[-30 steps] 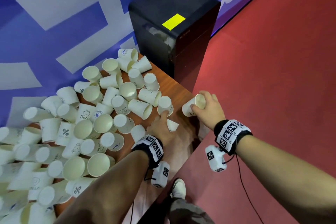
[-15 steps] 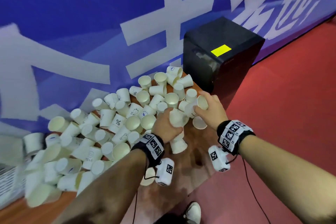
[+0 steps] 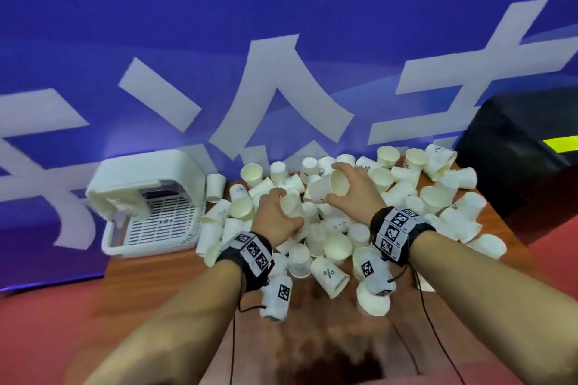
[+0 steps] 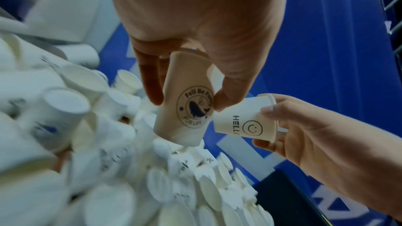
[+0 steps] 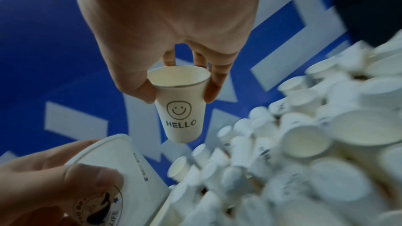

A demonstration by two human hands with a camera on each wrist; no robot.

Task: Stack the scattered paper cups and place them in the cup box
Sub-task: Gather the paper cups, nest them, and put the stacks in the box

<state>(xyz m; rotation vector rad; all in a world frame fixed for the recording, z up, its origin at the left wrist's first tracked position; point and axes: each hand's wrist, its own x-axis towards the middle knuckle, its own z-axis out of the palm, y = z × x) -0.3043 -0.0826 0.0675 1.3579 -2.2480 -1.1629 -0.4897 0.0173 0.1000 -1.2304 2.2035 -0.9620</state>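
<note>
Many white paper cups (image 3: pixel 334 247) lie scattered in a heap on the wooden table (image 3: pixel 312 337). My left hand (image 3: pixel 275 219) grips a cup with a whale logo (image 4: pixel 185 107), lifted just above the heap. My right hand (image 3: pixel 353 194) holds a cup with a smiley and HELLO (image 5: pixel 180 107) by its rim, mouth toward me, a little right of the whale cup (image 5: pixel 115 176). The two held cups are close but apart. The white cup box (image 3: pixel 156 206) stands at the table's back left with its lid raised.
A black cabinet (image 3: pixel 519 147) with a yellow label stands at the right end of the table. A blue banner with white characters (image 3: pixel 281 72) rises right behind the cups. Red floor (image 3: pixel 37 322) lies left and right of the table.
My view has swung left, bringing the cup box into sight. Both hands have lifted their cups off the table and drawn them nearer each other over the heap.
</note>
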